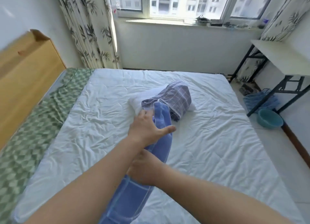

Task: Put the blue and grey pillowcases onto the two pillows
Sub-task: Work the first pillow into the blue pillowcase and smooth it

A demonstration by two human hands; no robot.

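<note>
I count two pillows and two pillowcases on the white quilt (201, 139). The blue pillowcase (134, 190) covers the near pillow fully, so I see no bare filling there. The far white pillow (142, 98) lies mid-bed, touching the blue one's far end, with the grey checked pillowcase (177, 98) bunched around its middle and both ends sticking out. My left hand (149, 131) lies on the blue pillow's far end, thumb spread wide; its fingertips curl into the fabric, though I cannot tell how firmly. My right hand (146, 170) clutches the blue pillowcase lower down, its fingers hidden behind my left forearm. One teal basin (270, 120) sits under the desk (281, 56).
</note>
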